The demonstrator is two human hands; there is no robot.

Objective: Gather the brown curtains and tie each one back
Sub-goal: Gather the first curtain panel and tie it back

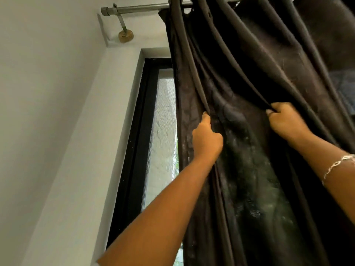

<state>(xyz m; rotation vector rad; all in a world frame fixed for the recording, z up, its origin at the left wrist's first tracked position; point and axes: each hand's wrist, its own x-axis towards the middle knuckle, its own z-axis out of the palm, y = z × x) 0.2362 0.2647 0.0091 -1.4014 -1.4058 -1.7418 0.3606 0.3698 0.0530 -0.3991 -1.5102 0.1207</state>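
Both hands are pinching vertical folds of the brown curtain (249, 169): left hand (206, 139) nearer the window (163, 131) edge, right hand (284, 121) further in.

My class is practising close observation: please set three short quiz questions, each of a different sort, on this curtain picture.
1. True or false: both hands grip folds of the brown curtain.
2. Which arm wears the bracelet? A left, B right.
3. Fill in: the curtain hangs from a metal ____.

Key: 1 true: left hand and right hand each pinch a fold. 2 B. 3 rod.
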